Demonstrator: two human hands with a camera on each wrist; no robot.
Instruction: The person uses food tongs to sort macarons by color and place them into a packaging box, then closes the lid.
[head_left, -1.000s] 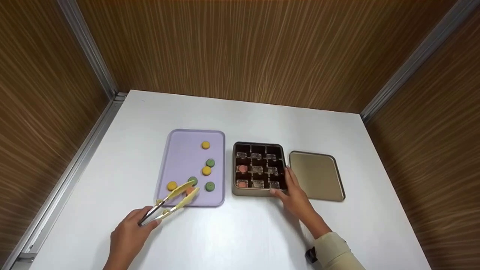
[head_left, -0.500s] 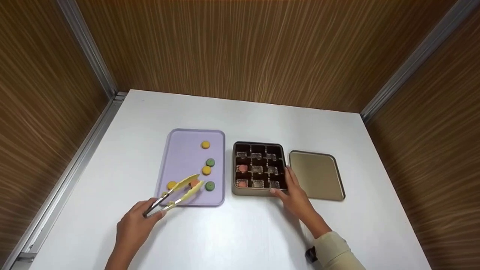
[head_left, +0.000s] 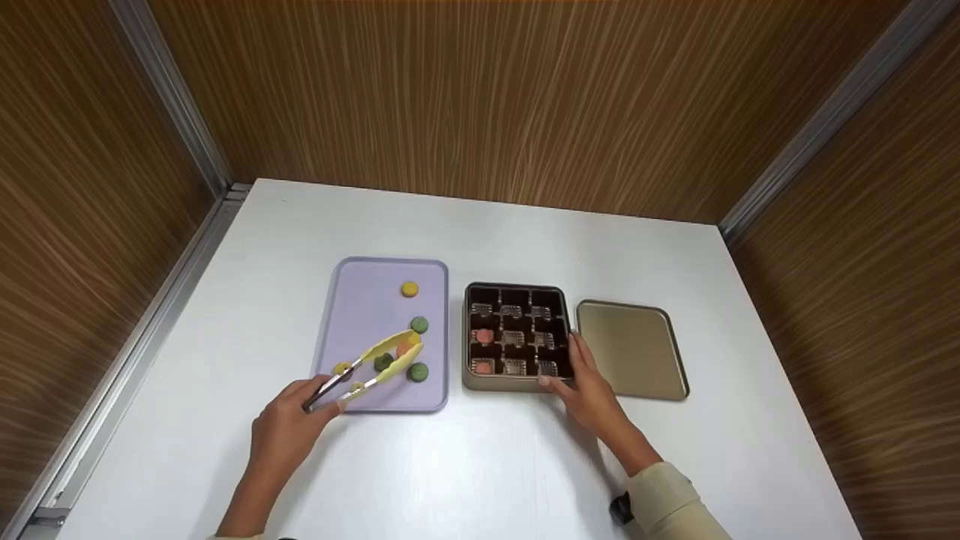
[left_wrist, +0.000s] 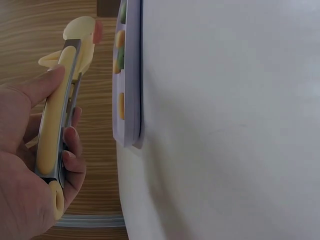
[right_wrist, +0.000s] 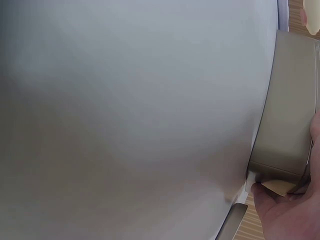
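My left hand (head_left: 289,424) grips yellow-tipped tongs (head_left: 402,363), which pinch a pink macaron (head_left: 403,349) over the lilac tray (head_left: 360,300). In the left wrist view the pink macaron (left_wrist: 98,31) sits between the tong heads, apart from the tray (left_wrist: 131,100). Fingers and thumb of my right hand (head_left: 596,397) hold the front right corner of a brown tin (head_left: 499,384). Its dark divided insert has a pink macaron (head_left: 485,336) in the left middle compartment and another pink macaron (head_left: 484,368) in the left front one.
Green macarons (head_left: 418,372) and yellow macarons (head_left: 409,289) lie scattered on the tray's right and front parts. The tin's lid (head_left: 634,349) lies flat right of the tin. Wood-grain panels (head_left: 480,105) enclose the white table (head_left: 442,465) at the back and sides.
My left hand has moved forward and right, carrying the tongs and the pink macaron away from the front of the tray. My right hand and the tin have stayed in place.
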